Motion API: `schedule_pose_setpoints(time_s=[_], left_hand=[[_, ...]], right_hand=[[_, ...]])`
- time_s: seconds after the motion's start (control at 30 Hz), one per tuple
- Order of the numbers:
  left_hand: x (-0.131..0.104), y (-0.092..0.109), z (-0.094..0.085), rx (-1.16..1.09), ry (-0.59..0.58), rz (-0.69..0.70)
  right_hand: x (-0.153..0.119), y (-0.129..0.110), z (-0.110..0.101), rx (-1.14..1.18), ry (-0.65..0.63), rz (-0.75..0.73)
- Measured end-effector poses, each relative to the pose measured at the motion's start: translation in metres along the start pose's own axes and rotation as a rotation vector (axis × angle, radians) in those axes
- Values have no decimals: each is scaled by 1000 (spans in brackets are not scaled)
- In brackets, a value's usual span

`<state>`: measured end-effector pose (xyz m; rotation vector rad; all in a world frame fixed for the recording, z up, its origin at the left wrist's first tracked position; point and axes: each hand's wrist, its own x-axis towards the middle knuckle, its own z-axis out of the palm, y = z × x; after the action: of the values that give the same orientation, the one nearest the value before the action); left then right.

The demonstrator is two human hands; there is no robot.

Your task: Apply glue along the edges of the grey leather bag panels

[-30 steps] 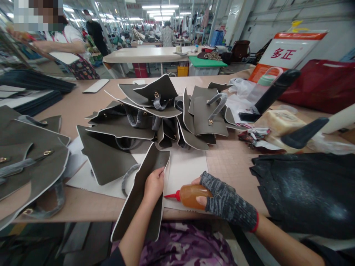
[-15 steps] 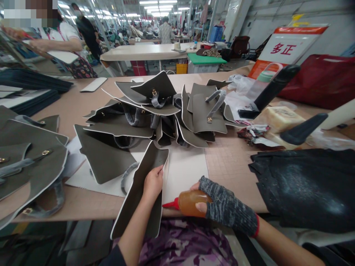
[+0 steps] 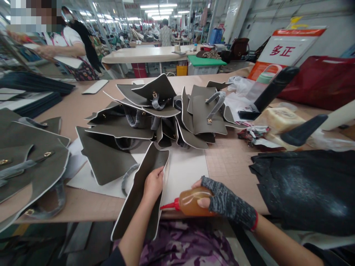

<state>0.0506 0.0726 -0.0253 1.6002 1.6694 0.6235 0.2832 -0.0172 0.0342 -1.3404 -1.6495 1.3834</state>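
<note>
My left hand (image 3: pixel 153 184) pins the panel (image 3: pixel 141 192) at the counter (image 3: pixel 230 166) edge, tilted, keeping its white rim exposed; my gloved right hand (image 3: pixel 222 201) grips the bottle (image 3: pixel 191 202), red nozzle meeting that rim.

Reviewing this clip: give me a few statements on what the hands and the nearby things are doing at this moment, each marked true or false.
1. The right hand wears a grey fingerless glove. True.
2. The right hand grips a blue bottle. False: the squeeze bottle is amber with a red nozzle.
3. The left hand holds a grey panel with a pale edge. True.
4. The nozzle points away from that panel. False: it points toward the panel's edge.
5. The grey bag pieces lie stacked beyond the hands. True.
</note>
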Motion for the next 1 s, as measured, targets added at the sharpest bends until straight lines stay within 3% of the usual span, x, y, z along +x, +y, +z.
schedule_pose_setpoints(time_s=[0.27, 0.5, 0.77, 0.9, 1.0], left_hand=[[0, -1, 0, -21, 18, -2], [2, -7, 3, -22, 22, -28], [1, -4, 2, -22, 0, -28], [1, -5, 2, -16, 1, -31], [1, -6, 3, -15, 2, -26]], right_hand=[[22, 20, -9, 17, 206, -14], [41, 1, -16, -419, 421, -237], [45, -6, -12, -652, 352, -299], [44, -8, -11, -676, 362, -325], [40, -5, -10, -597, 272, -255]])
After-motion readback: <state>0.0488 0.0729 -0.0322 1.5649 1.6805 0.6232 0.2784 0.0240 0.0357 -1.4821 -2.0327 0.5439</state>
